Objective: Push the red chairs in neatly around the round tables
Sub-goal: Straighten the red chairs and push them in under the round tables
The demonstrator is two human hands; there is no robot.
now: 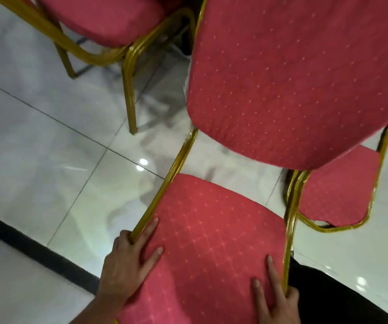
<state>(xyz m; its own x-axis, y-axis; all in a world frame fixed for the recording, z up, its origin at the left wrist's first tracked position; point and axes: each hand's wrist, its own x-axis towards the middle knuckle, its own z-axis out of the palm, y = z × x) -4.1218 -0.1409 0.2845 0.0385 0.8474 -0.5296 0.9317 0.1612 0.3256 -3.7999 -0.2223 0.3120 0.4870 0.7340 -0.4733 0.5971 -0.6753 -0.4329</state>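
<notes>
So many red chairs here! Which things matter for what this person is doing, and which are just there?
Part of the job:
held chair
left hand
right hand
left neighbour chair
right neighbour chair

Just there:
tiled floor
dark floor strip

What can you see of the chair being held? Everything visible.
The held chair has a red backrest pad with a pale dot-and-grid pattern, edged by gold-coloured metal tubing. Its red dotted seat lies further from the camera, seen from above. It stands on the glossy tiled floor. The left hand grips the left frame tube, fingers spread on the pad; the right hand does likewise on the right tube. Its legs are hidden. Other red chairs stand close on both sides.
</notes>
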